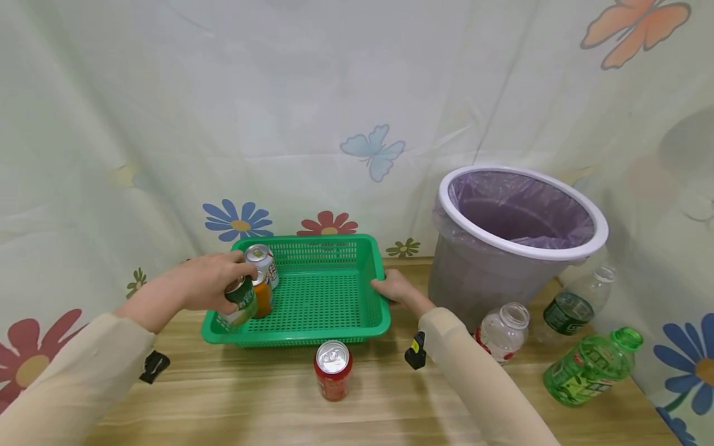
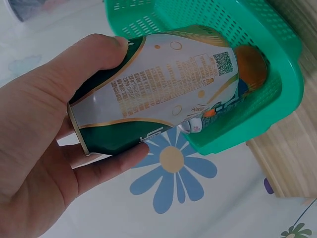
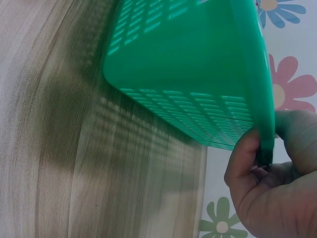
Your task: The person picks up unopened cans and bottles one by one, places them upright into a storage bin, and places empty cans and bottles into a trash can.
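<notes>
With thumb and fingers around its top end, my left hand (image 1: 209, 282) holds a green and white drink can (image 2: 163, 89) over the left side of a green plastic basket (image 1: 318, 337). Inside the basket, close to that can, stand an orange can (image 1: 263, 298) and a white can (image 1: 270, 271). My right hand (image 1: 397, 286) grips the basket's right rim, its thumb and curled fingers pinching the edge in the right wrist view. In front of the basket a red can (image 1: 333, 379) stands upright on the wooden table (image 1: 251, 396).
A grey bin (image 1: 463, 272) with a white rim and a plastic liner stands at the back right. Before it are a clear bottle with red marks (image 1: 502, 334), a clear bottle with a dark label (image 1: 574, 306) and a green bottle (image 1: 591, 368). A flowered curtain (image 1: 312, 124) hangs behind.
</notes>
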Tool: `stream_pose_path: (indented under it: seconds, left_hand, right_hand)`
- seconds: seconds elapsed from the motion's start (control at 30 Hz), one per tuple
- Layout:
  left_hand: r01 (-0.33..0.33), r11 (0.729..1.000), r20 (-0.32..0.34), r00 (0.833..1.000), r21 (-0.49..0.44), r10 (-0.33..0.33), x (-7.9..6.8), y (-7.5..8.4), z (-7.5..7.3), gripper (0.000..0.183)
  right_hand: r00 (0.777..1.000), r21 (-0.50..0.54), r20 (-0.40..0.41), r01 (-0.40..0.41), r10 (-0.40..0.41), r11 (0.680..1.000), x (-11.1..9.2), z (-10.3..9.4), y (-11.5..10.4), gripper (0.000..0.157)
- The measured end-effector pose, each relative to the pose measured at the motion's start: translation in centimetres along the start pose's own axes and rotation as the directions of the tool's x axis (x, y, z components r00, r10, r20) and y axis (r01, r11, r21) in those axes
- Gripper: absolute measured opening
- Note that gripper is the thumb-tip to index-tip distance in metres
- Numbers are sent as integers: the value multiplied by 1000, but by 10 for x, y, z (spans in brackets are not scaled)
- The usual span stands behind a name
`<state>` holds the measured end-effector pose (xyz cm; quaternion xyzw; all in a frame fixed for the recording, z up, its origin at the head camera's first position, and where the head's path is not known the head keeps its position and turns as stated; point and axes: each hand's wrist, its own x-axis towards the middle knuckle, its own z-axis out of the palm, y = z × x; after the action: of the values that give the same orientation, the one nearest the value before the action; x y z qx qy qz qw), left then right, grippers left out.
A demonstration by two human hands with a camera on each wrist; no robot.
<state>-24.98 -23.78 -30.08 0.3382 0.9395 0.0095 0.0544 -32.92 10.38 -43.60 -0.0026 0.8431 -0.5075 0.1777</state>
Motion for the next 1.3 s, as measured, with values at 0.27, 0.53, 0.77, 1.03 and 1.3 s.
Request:
stream_pose_path:
  seconds: [0.27,0.53,0.77,1.03,1.3]
  left_hand:
    - [21,1000,58,998,-13,-20,6,-1,7,42]
    - [33,999,74,997,-7,-33,12,-4,14,43]
    - [39,999,82,996,-11,-38,16,-6,21,44]
    - [45,999,94,995,-6,-45,21,-8,33,48]
    - [51,999,85,995,5,-51,22,-9,42,48]
  right_hand:
    - [1000,-9,-2,-4,4,1000,3,1,3,33]
    - [1000,-11,-10,-10,10,1000,5,1,4,34]
    - [1000,-6,-1,-17,17,1000,5,0,3,33]
    - [1000,-5,16,2,-2,1000,9,-2,8,36]
    - [1000,-13,-4,-13,13,1000,2,0,1,33]
